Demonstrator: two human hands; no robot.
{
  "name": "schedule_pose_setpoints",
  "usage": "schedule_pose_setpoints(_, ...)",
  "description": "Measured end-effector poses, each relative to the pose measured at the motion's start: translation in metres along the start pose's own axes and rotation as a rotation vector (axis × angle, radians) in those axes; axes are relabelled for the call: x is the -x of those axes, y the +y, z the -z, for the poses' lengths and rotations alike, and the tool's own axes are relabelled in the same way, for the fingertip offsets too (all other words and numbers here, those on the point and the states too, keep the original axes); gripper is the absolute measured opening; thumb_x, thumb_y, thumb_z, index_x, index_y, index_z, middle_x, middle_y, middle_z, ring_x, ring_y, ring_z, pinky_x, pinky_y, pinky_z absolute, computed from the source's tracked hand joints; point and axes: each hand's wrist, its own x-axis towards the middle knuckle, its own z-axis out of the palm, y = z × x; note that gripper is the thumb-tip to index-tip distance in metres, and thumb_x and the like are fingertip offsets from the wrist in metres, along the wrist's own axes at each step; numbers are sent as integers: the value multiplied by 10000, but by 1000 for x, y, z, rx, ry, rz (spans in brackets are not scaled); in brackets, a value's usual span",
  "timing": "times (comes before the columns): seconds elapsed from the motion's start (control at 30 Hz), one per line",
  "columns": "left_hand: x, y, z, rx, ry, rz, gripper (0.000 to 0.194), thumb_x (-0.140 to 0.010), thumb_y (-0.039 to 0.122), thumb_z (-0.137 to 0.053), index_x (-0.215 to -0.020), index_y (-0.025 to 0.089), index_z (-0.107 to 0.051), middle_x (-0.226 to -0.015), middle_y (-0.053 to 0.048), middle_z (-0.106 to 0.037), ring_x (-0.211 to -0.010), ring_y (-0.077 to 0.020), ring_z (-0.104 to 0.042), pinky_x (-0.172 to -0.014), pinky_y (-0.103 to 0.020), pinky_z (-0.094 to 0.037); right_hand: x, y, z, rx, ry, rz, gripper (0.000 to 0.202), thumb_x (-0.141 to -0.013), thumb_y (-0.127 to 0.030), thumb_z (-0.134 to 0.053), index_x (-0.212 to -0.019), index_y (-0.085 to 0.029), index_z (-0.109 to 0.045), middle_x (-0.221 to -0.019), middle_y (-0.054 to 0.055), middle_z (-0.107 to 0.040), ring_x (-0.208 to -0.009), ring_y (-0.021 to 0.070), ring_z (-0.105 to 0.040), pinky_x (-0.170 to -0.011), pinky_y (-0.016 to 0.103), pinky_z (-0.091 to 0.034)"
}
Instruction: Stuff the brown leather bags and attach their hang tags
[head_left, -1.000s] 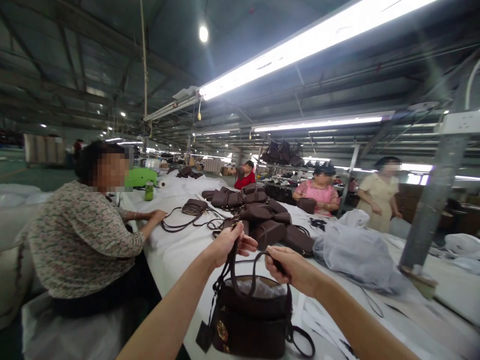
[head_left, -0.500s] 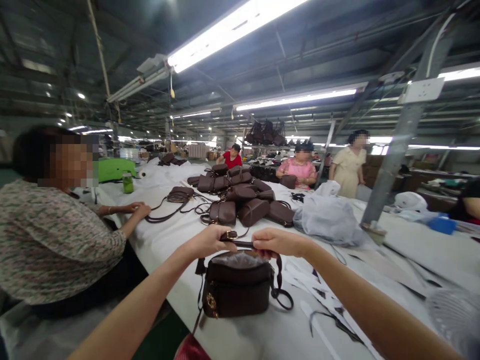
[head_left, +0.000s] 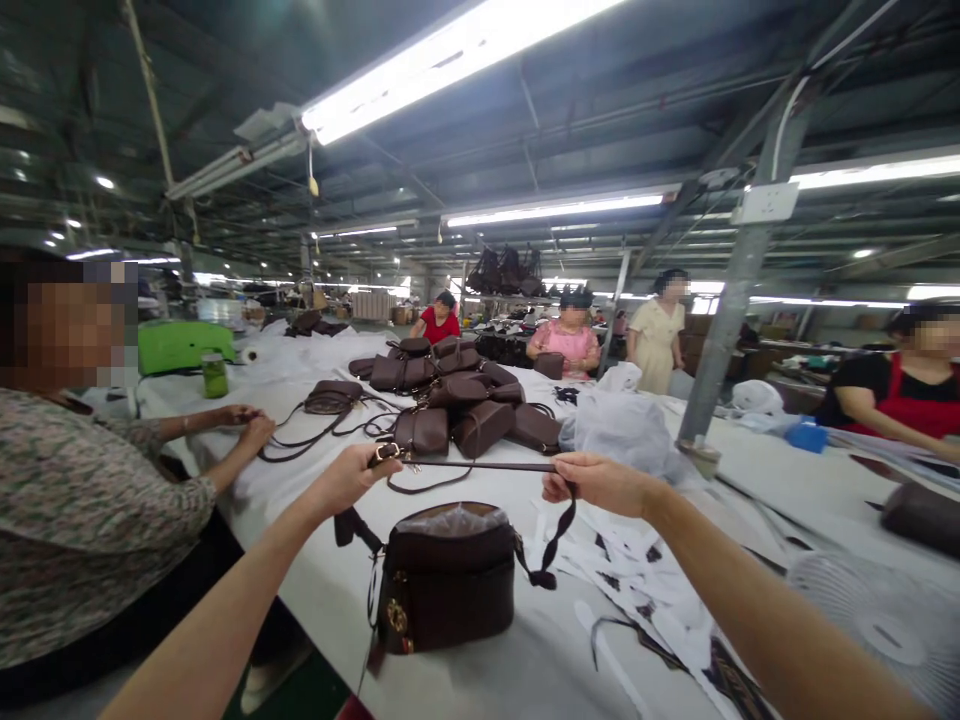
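the left hand (head_left: 349,482) reaches forward from the lower left, palm turned inward, its fingers closed in a pinch on a thin dark strap (head_left: 480,466) beside a gold-toned buckle (head_left: 387,452). the right hand (head_left: 602,484) comes in from the lower right at about the same height, thumb on top and fingers curled round the strap's other end. the 2 hands are well apart, and the strap runs nearly straight and level between them. the forearms (head_left: 225,600) slant inward.

the right hand's fingertips are folded under and partly hidden, and the forearms are cut off by the bottom of the view. the dark strip hanging below the left hand may be part of the same strap, but it is hard to tell. a white fan (head_left: 881,625) is blurred and cut off at the right.

the dark brown bag (head_left: 454,605) stands upright on the white table (head_left: 547,665), below and between the 2 hands, touched by neither. its top is open, showing clear plastic (head_left: 454,520) inside, and a gold-toned ornament (head_left: 397,616) sits on its front left. beyond the hands lies a pile of brown bags (head_left: 461,395); to the left, a co-worker's hands (head_left: 251,428) rest near the table edge.
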Motion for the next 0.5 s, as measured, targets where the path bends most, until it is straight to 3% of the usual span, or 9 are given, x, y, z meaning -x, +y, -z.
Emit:
schedule_pose_setpoints(0.17,4,-17,11,-27,60,65,425,-712,603,-520,-612,197,-443,-573,60,-343,-567,-120,-312,-546,-239,-270,28,7,29,-85,173,-18,324,-758,-432,-757,-728,-138,-624,-744,17,-639,-776,158,-632,-990,408,-404)
schedule_pose_setpoints(0.3,6,-20,19,-30,101,97,440,-687,622,-530,-589,200,-454,-550,61,-332,-543,-117,-299,-516,-241,-250,56,8,47,-155,308,-11,296,-722,-393,-799,-753,-142,-646,-780,32,-666,-827,173,-645,-1021,428,-390)
schedule_pose_setpoints(0.5,6,-14,20,68,114,149,451,-649,631,-570,-605,185,-518,-501,63,-368,-489,-101,-286,-453,-226,-217,78,1,56,-114,331,66,357,-761,-453,-749,-656,-142,-610,-849,73,-659,-911,210,-619,-972,440,-428)
